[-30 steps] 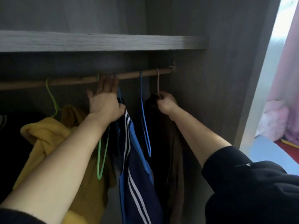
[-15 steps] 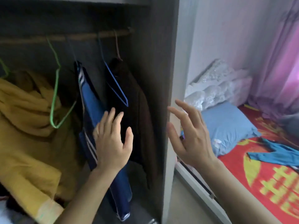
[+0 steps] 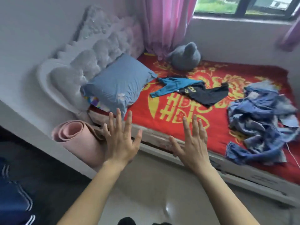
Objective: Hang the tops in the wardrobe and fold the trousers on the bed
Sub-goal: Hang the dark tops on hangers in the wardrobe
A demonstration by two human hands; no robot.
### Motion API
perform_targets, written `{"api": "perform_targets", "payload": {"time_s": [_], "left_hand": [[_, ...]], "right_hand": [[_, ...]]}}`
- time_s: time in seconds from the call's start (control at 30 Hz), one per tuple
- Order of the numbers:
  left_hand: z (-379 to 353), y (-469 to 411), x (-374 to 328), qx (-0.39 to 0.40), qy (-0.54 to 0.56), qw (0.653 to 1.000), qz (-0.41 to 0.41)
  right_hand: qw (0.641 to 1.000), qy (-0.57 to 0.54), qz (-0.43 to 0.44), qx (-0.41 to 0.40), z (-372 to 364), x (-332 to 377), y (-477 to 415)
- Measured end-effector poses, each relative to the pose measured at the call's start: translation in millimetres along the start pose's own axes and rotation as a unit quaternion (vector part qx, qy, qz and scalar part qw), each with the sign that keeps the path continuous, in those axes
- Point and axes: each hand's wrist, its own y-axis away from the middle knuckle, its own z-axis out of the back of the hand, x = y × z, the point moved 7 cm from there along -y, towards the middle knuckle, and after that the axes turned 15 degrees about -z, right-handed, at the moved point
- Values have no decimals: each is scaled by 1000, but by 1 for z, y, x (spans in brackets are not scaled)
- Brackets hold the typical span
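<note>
Your left hand [image 3: 121, 143] and right hand [image 3: 193, 145] are empty, fingers [image 3: 118, 120] splayed, held toward the bed [image 3: 215, 133]; probably going for the blue-black top [image 3: 191, 90].

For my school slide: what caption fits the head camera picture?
Open left hand and right hand hover before a red bed holding a blue-black top and a crumpled denim pile.

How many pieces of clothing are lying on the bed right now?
2: a blue-and-black top lies in the middle, right of the blue pillow; a crumpled denim heap, likely jeans, lies at the right. The heap may hide more.
</note>
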Motion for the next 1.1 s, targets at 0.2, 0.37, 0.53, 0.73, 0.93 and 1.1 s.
{"api": "perform_targets", "payload": {"time_s": [0.2,0.37,0.53,0.73,0.93,1.1], "left_hand": [[-83,-54,-91,83,18,994,-75],[-149,-118,-99,159,68,984,-41],[-235,-220,-76,219,96,970,-36],[-365,-363,-52,297,110,948,-30],[-498,-452,-58,324,127,936,-53],[-628,-486,-63,369,121,921,-11]], "right_hand": [[995,12,-95,19,13,-118,-29],[989,29,-134,59,-13,-165,-90],[976,47,-188,97,-62,-207,-182],[949,65,-267,157,-148,-256,-335],[928,66,-313,189,-246,-310,-453],[926,107,-304,196,-333,-354,-501]]}}
